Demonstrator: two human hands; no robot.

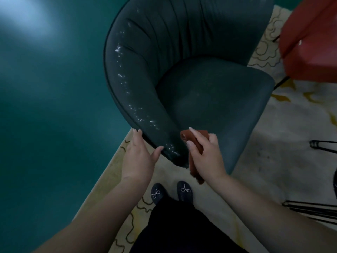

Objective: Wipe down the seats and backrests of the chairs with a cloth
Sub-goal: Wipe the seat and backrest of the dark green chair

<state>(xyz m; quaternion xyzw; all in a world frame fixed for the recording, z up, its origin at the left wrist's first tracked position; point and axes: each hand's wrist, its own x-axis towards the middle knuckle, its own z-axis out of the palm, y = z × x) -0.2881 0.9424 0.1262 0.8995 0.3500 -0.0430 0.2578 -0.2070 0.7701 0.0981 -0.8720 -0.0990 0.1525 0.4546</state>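
Note:
A dark green tub chair (191,73) fills the middle of the view, its curved backrest worn with pale flakes along the left arm. My left hand (139,157) holds the near end of that arm, fingers behind the rim and thumb on the front. My right hand (204,154) grips a rust-brown cloth (196,141) against the inner end of the arm, beside the seat cushion (215,99). Part of the cloth hangs below my palm.
A red chair (310,46) stands at the upper right. Black metal legs (317,209) of other furniture show at the right edge. The chair stands on a cream rug (284,136) with yellow swirls; teal floor (45,106) lies to the left. My feet are just below the chair.

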